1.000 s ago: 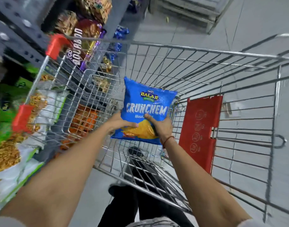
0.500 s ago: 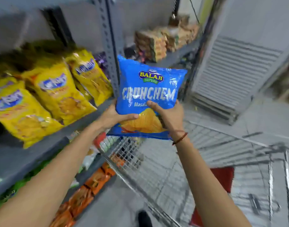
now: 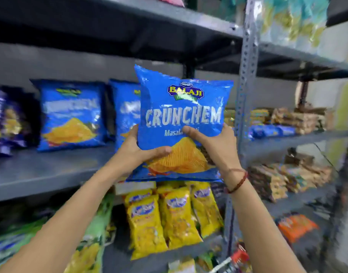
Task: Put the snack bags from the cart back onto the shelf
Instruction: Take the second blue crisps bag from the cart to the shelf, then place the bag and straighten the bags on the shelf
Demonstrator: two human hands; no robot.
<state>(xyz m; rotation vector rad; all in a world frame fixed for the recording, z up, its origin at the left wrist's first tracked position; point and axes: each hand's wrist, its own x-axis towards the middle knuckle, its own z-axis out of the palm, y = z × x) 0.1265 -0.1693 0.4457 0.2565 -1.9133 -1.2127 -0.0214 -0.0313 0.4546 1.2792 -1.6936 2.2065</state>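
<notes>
Before grey shelf [image 3: 51, 170]: both hands grasping blue chip bag [image 3: 181, 107] (upright, lower corners).

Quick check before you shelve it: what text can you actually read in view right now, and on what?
"BALAJI": logo at the top of the held blue bag.
"CRUNCHEM": large white letters across the same bag.
"Masala": below that; the rest is hidden by the right hand.
Left hand: covers no text.
Shelf blue bags: same design, print too blurred to read.
Yellow bags: logo too blurred to read.
Other packs: unreadable.

blue Crunchem bag [image 3: 181, 107], upright, before shelf [image 3: 51, 170]
</notes>
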